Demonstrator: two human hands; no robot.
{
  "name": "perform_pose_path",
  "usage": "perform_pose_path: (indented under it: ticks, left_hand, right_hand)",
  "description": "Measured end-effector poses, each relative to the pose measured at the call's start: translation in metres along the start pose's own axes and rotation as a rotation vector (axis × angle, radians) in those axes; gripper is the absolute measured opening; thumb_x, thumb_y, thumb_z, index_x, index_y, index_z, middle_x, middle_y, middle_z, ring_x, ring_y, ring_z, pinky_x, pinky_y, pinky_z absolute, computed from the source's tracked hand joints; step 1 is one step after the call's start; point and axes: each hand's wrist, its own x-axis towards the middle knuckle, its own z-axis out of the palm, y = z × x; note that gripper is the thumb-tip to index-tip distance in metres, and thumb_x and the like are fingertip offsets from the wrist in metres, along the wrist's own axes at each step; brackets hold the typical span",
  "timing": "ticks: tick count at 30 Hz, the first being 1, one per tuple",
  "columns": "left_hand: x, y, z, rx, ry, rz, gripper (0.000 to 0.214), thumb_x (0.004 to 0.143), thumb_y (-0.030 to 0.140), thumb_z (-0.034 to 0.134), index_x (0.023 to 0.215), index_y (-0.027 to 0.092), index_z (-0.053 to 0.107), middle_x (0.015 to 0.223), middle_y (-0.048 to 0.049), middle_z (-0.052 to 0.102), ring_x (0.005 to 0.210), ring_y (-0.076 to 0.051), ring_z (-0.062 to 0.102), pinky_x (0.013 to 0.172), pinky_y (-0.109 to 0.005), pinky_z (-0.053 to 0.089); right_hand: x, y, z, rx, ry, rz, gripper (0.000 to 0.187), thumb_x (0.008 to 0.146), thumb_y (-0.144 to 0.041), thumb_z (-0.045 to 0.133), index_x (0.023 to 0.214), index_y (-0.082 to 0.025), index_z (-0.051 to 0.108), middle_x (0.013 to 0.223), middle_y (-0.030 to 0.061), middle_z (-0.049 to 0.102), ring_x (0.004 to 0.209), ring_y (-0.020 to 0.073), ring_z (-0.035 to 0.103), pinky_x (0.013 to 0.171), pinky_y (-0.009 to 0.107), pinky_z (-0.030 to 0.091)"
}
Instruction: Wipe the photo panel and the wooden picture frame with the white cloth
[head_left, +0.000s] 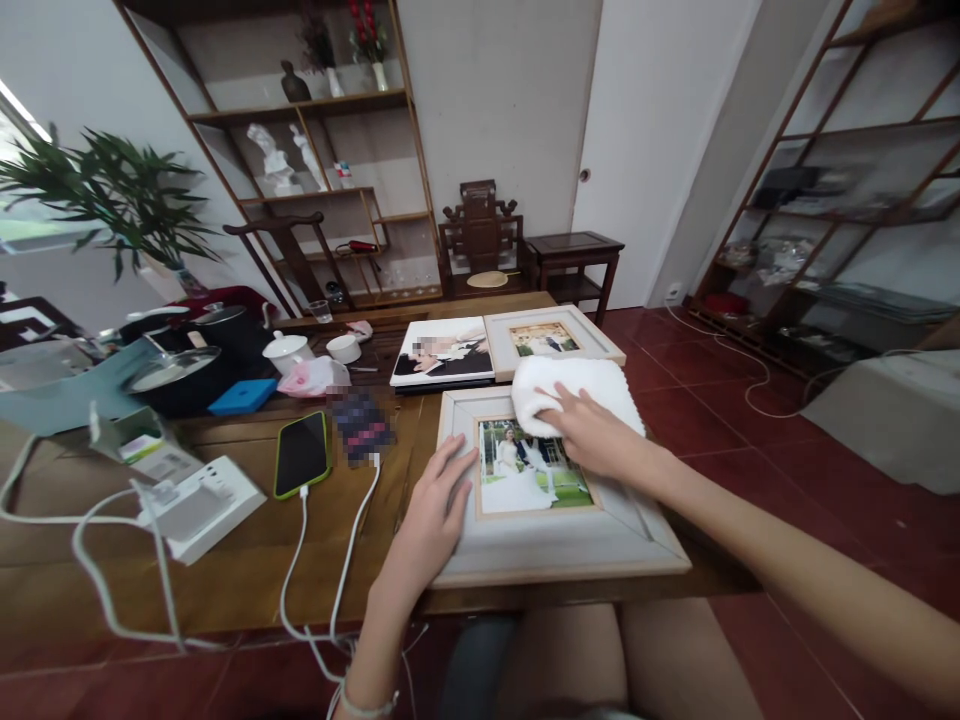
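A white picture frame (556, 535) with a wedding photo lies flat at the near right end of the wooden table (225, 560). My left hand (431, 515) rests flat on the frame's left border, fingers stretched out. My right hand (596, 432) presses a white cloth (577, 385) onto the top of the frame, fingers lying over the cloth. Behind it lie a second white frame (555, 340) and a frameless photo print (444, 352).
A green-cased phone (302, 453) on a white cable, a white power strip (201, 505), a blue box (242, 397), black pots (180, 375) and white cups (343, 347) fill the table's left. Shelves, a chair and a plant stand behind. Red tiled floor lies to the right.
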Motion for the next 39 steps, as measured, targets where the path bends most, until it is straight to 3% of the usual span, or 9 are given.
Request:
perform_pose_path:
  ticks: [4,8,12,16,20,25,30,34,39]
  left_hand:
    - [-0.002,0.004,-0.003,-0.026,-0.017,-0.008,0.036,0.089,0.022,0.042,0.123,0.018,0.054,0.143,-0.0104,0.039,0.134,-0.023,0.033,0.110,-0.044,0.030]
    - [-0.012,0.008,-0.006,-0.038,-0.015,-0.038,0.038,0.089,0.023,0.042,0.126,0.021,0.052,0.146,-0.0084,0.035,0.136,-0.023,0.030,0.110,-0.045,0.028]
    - [-0.021,0.008,-0.002,-0.035,-0.022,-0.029,0.040,0.091,0.021,0.037,0.129,0.021,0.048,0.147,-0.0084,0.033,0.138,-0.021,0.026,0.111,-0.046,0.026]
    - [-0.022,0.005,0.004,-0.005,0.015,0.007,0.040,0.092,0.019,0.033,0.130,0.019,0.046,0.146,-0.0104,0.035,0.138,-0.021,0.025,0.111,-0.046,0.025]
    - [-0.022,0.004,0.006,0.004,0.028,0.032,0.041,0.092,0.019,0.034,0.131,0.020,0.045,0.146,-0.0110,0.035,0.138,-0.022,0.025,0.111,-0.047,0.026]
    - [-0.023,0.004,0.005,0.006,0.005,0.023,0.041,0.092,0.020,0.034,0.131,0.019,0.045,0.146,-0.0121,0.035,0.138,-0.023,0.024,0.111,-0.048,0.025]
    - [-0.023,0.006,0.006,-0.016,0.014,-0.017,0.041,0.092,0.021,0.036,0.132,0.018,0.046,0.146,-0.0114,0.036,0.138,-0.023,0.025,0.111,-0.047,0.025]
    - [-0.023,0.004,0.009,-0.043,0.038,-0.005,0.042,0.091,0.017,0.036,0.132,0.020,0.046,0.145,-0.0099,0.038,0.138,-0.022,0.025,0.111,-0.046,0.026]
    - [-0.023,-0.001,0.009,-0.078,0.058,0.032,0.045,0.089,0.010,0.031,0.131,0.020,0.047,0.143,-0.0093,0.041,0.137,-0.020,0.026,0.112,-0.046,0.026]
  right_hand:
    - [0.007,-0.006,0.005,-0.037,-0.028,-0.011,0.066,0.065,0.005,0.041,0.127,-0.014,0.051,0.145,0.0145,0.035,0.133,0.0367,0.024,0.101,0.057,0.028]
    - [-0.030,-0.030,0.007,0.008,-0.095,-0.100,0.061,0.065,0.003,0.045,0.123,-0.013,0.055,0.145,0.0155,0.033,0.134,0.0389,0.020,0.104,0.060,0.021]
    - [-0.075,-0.051,-0.007,0.115,-0.197,-0.210,0.053,0.063,0.001,0.047,0.112,-0.013,0.062,0.147,0.0127,0.031,0.135,0.0374,0.017,0.107,0.059,0.019]
    - [-0.096,-0.061,-0.016,0.180,-0.239,-0.248,0.052,0.062,0.000,0.047,0.109,-0.015,0.063,0.147,0.0101,0.031,0.136,0.0358,0.018,0.107,0.059,0.022]
    - [-0.075,-0.052,-0.006,0.151,-0.132,-0.173,0.057,0.062,0.001,0.046,0.115,-0.016,0.060,0.147,0.0104,0.032,0.136,0.0345,0.020,0.107,0.056,0.023]
    - [-0.009,-0.020,0.006,0.006,0.022,0.004,0.062,0.066,0.004,0.043,0.124,-0.015,0.054,0.147,0.0142,0.031,0.135,0.0353,0.020,0.104,0.057,0.023]
    - [0.019,-0.009,0.012,-0.069,0.007,-0.003,0.062,0.067,0.006,0.040,0.125,-0.011,0.054,0.147,0.0164,0.029,0.135,0.0396,0.015,0.102,0.062,0.022]
    - [-0.020,-0.027,0.006,0.018,-0.095,-0.129,0.065,0.064,0.007,0.041,0.123,-0.015,0.055,0.147,0.0154,0.030,0.135,0.0386,0.016,0.102,0.062,0.022]
    - [-0.084,-0.064,-0.014,0.161,-0.270,-0.276,0.052,0.065,-0.001,0.048,0.113,-0.017,0.062,0.148,0.0106,0.030,0.136,0.0347,0.017,0.106,0.059,0.022]
